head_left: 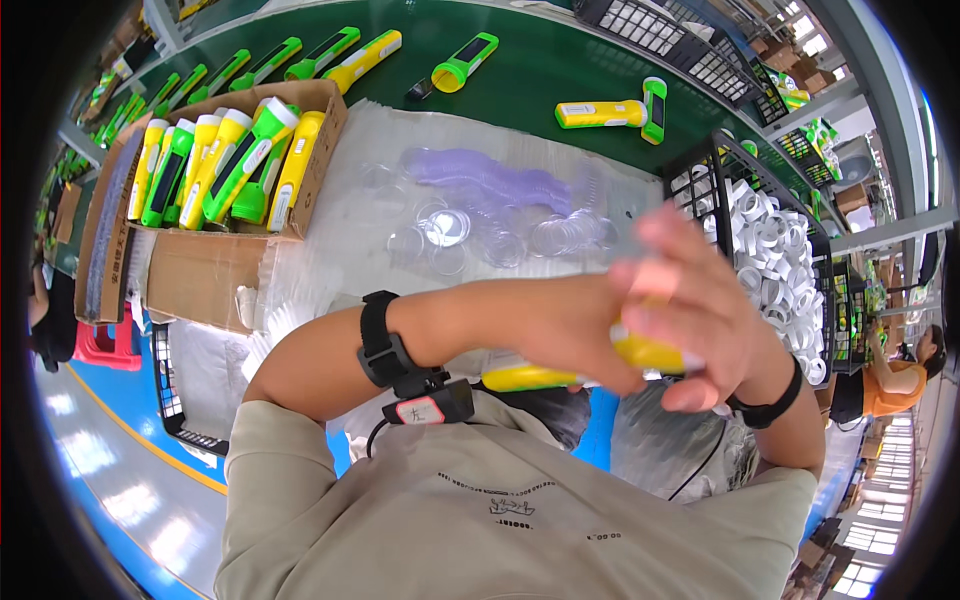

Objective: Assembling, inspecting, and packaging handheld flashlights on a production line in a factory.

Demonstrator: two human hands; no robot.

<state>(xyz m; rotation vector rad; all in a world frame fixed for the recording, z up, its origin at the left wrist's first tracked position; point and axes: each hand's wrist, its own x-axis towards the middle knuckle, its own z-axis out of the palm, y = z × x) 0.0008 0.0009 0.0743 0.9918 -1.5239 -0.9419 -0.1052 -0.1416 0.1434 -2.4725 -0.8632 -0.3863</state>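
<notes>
Gripping a yellow flashlight, the left hand reaches across from the left, its fingers curled around the body, close in front of the person's shirt. Another stretch of yellow shows between the two hands; whether it belongs to the same flashlight is hard to tell. The right hand is blurred, its fingers spread and bent over that yellow part, and I cannot tell whether it grips it or only touches it. Each wrist wears a black strap.

Beyond the hands, a pale plastic sheet covers the near work surface, with many clear round lenses fanned out in overlapping rows, some tinted purple. To the right, a black plastic crate holds a heap of white rings. To the left, an open cardboard box contains upright yellow and green flashlights.

On the far side runs a dark green belt. A green flashlight lies on it near the middle, a yellow one with a green head further right, and more flashlights line up toward the far left. At the far right sits a co-worker in an orange top.
</notes>
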